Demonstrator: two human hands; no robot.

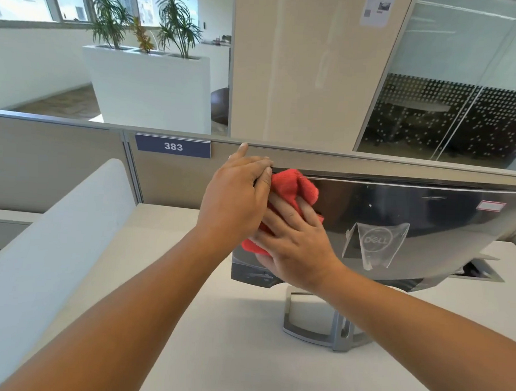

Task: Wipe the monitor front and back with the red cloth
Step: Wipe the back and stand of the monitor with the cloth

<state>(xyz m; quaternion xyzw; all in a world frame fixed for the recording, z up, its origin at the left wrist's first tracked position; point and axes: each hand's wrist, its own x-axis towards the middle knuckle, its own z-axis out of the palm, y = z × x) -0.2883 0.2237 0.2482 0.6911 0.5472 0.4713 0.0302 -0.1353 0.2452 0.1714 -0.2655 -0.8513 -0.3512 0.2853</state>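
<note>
Head view. The monitor (414,209) stands on the tabletop (212,357) on a silver stand (318,327), just beside the grey partition (167,184). Its glossy dark back faces me, with a raised logo mount at the centre and a small pink-edged sticker (491,205) near the upper right. The screen side faces the partition (out of my sight). Its long axis runs left to right across the view.

The red cloth (293,185) is bunched against the upper left corner of the monitor's back. A second fold shows lower, at the panel's left edge.

The left hand (236,194) reaches in from lower left. Its grip is clenched on the monitor's upper left corner, fingers curled over the edge, one finger raised toward the partition's top rail.

The right hand (296,245) comes from lower right, palm down, fingers spread and nearly straight. Its grip is released, pressing the cloth flat to the panel. The left hand overlaps its fingertips.
</note>
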